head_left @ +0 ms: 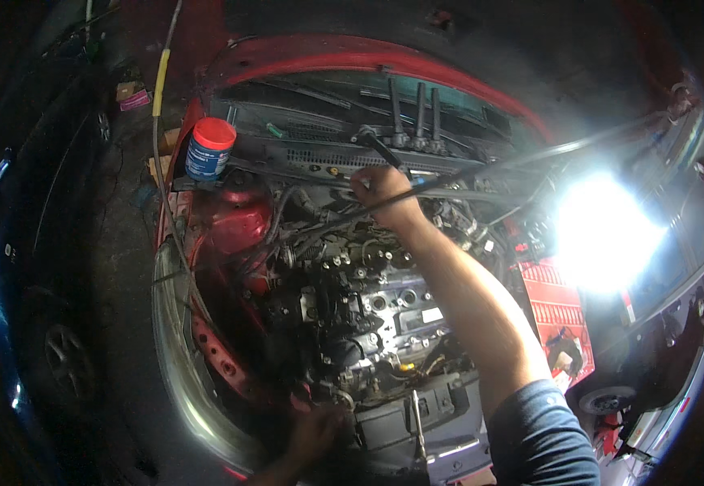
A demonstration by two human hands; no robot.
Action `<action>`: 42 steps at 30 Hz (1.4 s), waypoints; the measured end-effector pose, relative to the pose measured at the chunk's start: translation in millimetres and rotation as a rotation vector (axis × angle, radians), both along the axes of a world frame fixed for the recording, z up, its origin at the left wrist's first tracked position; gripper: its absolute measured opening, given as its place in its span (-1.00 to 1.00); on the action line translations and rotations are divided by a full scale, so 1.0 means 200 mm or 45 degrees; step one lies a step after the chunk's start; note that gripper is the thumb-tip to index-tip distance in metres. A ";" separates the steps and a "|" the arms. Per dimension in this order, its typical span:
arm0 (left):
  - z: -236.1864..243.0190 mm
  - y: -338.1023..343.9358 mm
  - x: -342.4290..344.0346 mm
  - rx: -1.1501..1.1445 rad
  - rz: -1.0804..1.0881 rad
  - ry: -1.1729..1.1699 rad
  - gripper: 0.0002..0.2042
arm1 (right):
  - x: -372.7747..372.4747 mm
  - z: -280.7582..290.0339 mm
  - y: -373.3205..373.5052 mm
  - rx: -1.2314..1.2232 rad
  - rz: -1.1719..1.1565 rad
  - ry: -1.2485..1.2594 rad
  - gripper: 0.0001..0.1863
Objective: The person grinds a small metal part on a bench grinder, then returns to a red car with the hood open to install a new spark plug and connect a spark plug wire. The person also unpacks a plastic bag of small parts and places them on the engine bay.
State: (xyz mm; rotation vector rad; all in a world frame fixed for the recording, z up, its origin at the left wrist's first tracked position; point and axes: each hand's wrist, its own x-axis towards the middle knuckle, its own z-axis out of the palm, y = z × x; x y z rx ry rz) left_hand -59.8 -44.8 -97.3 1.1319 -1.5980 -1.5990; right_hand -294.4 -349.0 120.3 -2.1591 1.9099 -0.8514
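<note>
My right hand (pixel 388 196) reaches across the engine bay to the cowl below the windscreen. Its fingers are curled closed, and whatever they hold is hidden. Just behind its knuckles slants a dark stick-shaped part (pixel 382 152) with a wider head; whether the hand touches it I cannot tell. Three black ignition coils (pixel 421 113) stand on the cowl beyond. Under my forearm lies the uncovered engine (pixel 400 312), with round openings along its top. My left hand (pixel 315 433) is low in deep shadow near the front of the bay, its fingers too dark to read.
A blue tub with a red lid (pixel 210 150) stands at the left fender. A long dark cable (pixel 319 231) crosses before my right wrist. At right, a bright lamp (pixel 607 235) glares above a red case (pixel 558 312). A long metal tool (pixel 418 425) lies at the front.
</note>
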 end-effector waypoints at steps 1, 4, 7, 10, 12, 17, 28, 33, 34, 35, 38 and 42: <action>0.02 0.00 0.00 0.153 -0.040 -0.021 -0.75 | 0.04 0.02 -0.12 0.079 -0.073 0.062 -0.78; 0.11 -0.02 -0.01 0.142 0.089 0.089 -0.79 | 0.14 0.00 -0.41 0.305 -0.224 0.430 -0.68; 0.19 -0.03 0.01 0.043 0.193 0.071 -0.80 | 0.19 -0.07 -0.57 0.429 -0.337 0.569 -0.61; 0.21 -0.03 0.03 0.469 0.172 0.185 -0.83 | 0.18 -0.12 -0.66 0.453 -0.400 0.508 -0.56; 0.18 -0.01 0.03 0.493 0.184 0.346 -0.83 | 0.17 -0.14 -0.69 0.438 -0.417 0.492 -0.58; 0.02 0.06 0.03 0.465 0.179 0.336 -0.82 | 0.09 -0.17 -0.65 0.293 -0.079 0.330 -0.59; -0.05 0.04 0.03 0.646 0.366 0.622 -0.87 | 0.03 -0.17 -0.27 0.208 0.121 -1.293 -0.73; 0.03 -0.09 0.10 0.959 0.282 0.947 -0.79 | 0.10 -0.42 0.70 0.430 0.144 -1.534 -0.84; 0.07 -0.09 0.09 0.879 0.330 0.742 -0.80 | 0.10 -0.46 0.91 0.870 -0.153 -1.863 -0.84; 0.12 -0.07 0.07 0.339 0.352 0.461 -0.86 | 0.12 -0.51 1.08 1.010 -0.161 -1.932 -0.83; 0.32 0.01 -0.03 -0.289 0.260 0.025 -0.86 | 0.16 -0.58 1.55 1.314 -0.287 -2.020 -0.79; 0.57 0.18 -0.09 -0.436 -0.018 -0.071 -0.80 | 0.15 -0.52 1.95 1.243 -0.272 -2.177 -0.78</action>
